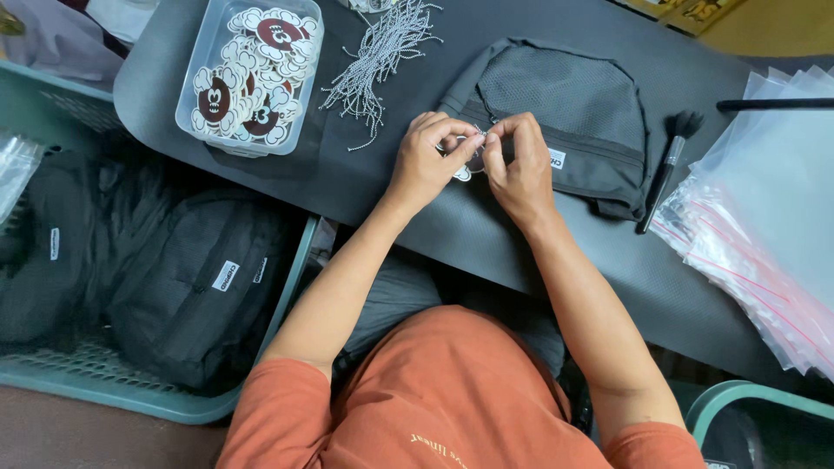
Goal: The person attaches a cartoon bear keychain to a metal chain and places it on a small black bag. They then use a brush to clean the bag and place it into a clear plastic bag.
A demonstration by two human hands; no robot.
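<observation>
My left hand (426, 161) and my right hand (519, 165) meet fingertip to fingertip over the dark grey mat (391, 187). Between them they pinch a small flower-shaped charm (463, 172) and a thin bead chain; the charm is mostly hidden by my fingers. Just behind my hands lies a small grey mesh pouch bag (565, 113) with a zipper, my right hand touching its front edge. A loose bundle of silver bead chains (378, 56) lies to the left of the bag.
A clear plastic tub (252, 74) of white-and-maroon flower charms stands at the back left. A black brush (665, 169) lies right of the bag. Clear zip bags (764, 226) are stacked at the right. A teal basket (95, 373) of grey bags stands at my left.
</observation>
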